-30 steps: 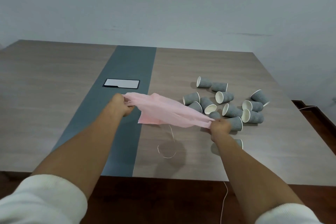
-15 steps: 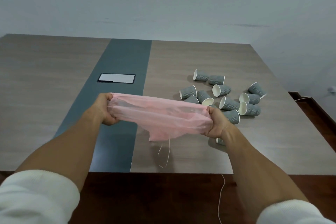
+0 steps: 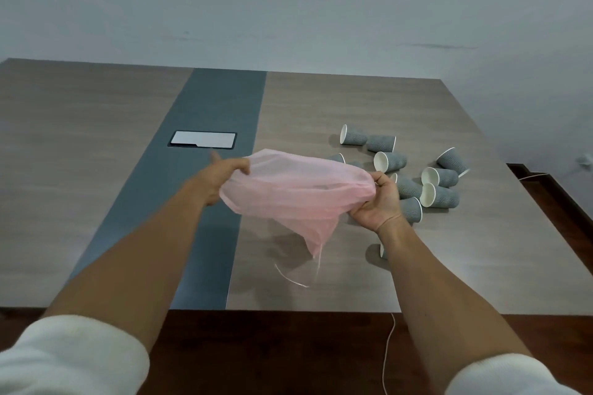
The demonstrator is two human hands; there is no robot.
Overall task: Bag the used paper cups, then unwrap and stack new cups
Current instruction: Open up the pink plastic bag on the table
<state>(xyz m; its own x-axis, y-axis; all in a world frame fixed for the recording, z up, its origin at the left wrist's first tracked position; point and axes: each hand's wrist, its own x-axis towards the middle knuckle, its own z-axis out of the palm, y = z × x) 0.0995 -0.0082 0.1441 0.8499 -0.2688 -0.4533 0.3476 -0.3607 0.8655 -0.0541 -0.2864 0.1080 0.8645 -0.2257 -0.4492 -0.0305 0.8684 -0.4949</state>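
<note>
**Bag held open, no cup in it yet**

The task looks to be at its very start. The used paper cups lie tipped on their sides in a loose cluster on the right part of the worktop, with one more cup lying apart, nearer, partly hidden by the right forearm. None appears to be inside the pink bag, which hangs limp and see-through above the worktop, just left of the cluster. Bagging remains to be done, and no wrapped new cups are in view, so unwrapping and stacking are also ahead.

Both arms reach forward over the near edge, sleeves pushed up. The left hand has its fingers pinched on the bag's left rim. The right hand, palm turned toward the camera, clenches the bunched right rim, close beside the nearest cups. Between them the mouth is spread; a thin string trails from the bag's low corner onto the worktop.
</note>
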